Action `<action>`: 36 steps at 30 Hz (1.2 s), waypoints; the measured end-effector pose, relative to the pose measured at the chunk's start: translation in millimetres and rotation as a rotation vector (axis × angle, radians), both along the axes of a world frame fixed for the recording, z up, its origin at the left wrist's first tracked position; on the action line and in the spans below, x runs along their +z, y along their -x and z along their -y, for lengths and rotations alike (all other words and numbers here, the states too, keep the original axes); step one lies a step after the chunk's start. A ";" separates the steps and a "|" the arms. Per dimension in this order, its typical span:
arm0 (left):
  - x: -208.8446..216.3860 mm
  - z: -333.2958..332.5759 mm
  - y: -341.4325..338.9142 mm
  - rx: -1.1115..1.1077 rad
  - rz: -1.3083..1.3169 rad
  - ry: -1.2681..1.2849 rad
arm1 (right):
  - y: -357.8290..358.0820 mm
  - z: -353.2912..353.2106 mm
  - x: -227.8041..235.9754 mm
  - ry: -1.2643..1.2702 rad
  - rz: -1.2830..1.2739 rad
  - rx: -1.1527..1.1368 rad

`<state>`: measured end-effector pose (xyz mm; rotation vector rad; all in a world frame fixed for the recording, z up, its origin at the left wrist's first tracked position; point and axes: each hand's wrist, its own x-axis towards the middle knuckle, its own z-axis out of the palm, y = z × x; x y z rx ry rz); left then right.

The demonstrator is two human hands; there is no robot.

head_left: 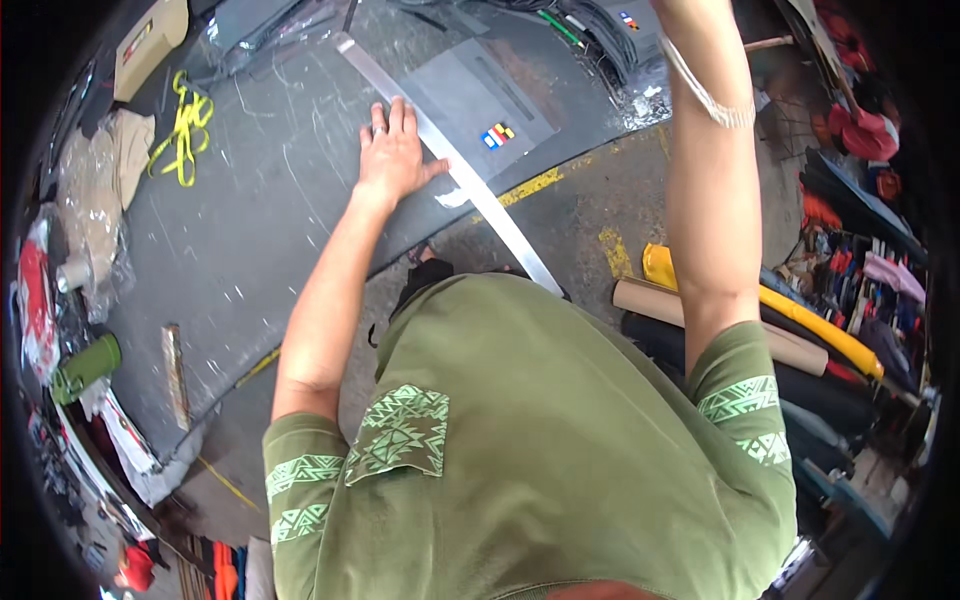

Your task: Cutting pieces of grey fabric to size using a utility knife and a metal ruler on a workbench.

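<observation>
My left hand (393,152) lies flat on the dark worktable (270,150), fingers stretched out and a ring on one of them. Its thumb reaches across a long silver metal straightedge (480,192), which runs diagonally over the table and past its near edge towards my body. On the straightedge's right is a flat dark grey sheet (455,100) bearing a small patch of coloured blocks (497,136). A white scrap (453,199) sits beside the straightedge near the table edge. My right arm stretches up past the top of the picture, so the hand is out of sight.
A tangled yellow strap (185,135) and a brown box (150,45) lie at the left. A green cylinder (88,368) and crumpled plastic are at the lower left. A green pen (560,28) lies at the back. Yellow and tan rolls (720,320) stack at the right.
</observation>
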<state>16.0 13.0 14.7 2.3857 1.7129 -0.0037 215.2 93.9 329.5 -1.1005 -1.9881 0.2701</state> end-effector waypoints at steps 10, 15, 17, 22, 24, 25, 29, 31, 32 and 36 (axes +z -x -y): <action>-2.2 6.3 22.0 -0.017 0.256 -0.096 | -110.9 230.7 -273.6 1.017 -0.666 -0.438; 0.9 7.5 19.4 0.059 0.270 -0.104 | -82.5 265.7 -335.5 1.046 -0.264 -0.472; -5.8 9.3 22.9 0.091 0.325 -0.061 | -65.7 258.4 -328.3 1.143 -0.192 -0.405; -5.1 29.3 11.0 0.268 0.314 -0.113 | -99.9 244.8 -302.6 0.890 -0.198 -0.500; -6.9 45.5 -9.1 0.271 0.152 -0.263 | -146.6 247.7 -319.5 0.632 -0.033 -0.466; -3.8 55.2 -20.9 0.298 0.105 -0.283 | -158.7 247.4 -310.7 0.620 -0.030 -0.479; 13.7 90.7 -77.4 0.308 0.105 -0.197 | -211.5 246.9 -317.8 0.507 -0.026 -0.462; 14.5 99.5 -93.2 0.294 0.245 -0.116 | -227.0 243.9 -322.6 0.583 -0.009 -0.438; 13.8 100.7 -97.3 0.311 0.277 -0.125 | -234.2 241.6 -325.3 0.663 0.010 -0.433; 6.3 99.7 -81.2 0.400 0.279 -0.202 | -246.8 222.2 -327.5 0.886 0.168 -0.322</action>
